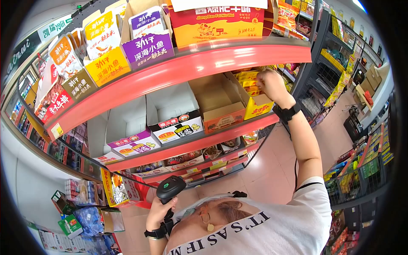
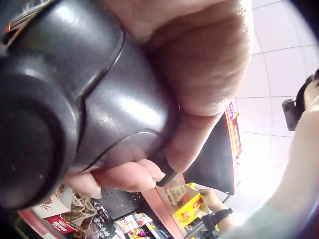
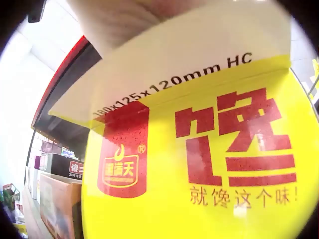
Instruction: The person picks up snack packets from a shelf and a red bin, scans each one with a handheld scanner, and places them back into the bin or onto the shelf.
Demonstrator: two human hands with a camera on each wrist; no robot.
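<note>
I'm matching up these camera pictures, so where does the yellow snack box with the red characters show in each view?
Head: yellow box right of centre, just under the right hand.
Left wrist: small, bottom centre.
Right wrist: its front fills the picture.
Shared landmark: the right hand at the box's top edge.

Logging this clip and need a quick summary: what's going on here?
A person stands at a red shop shelf. Their left hand grips a black handheld scanner, held low. Their right hand reaches into an open yellow display box on the shelf, among yellow packets; whether it grips one cannot be seen.
</note>
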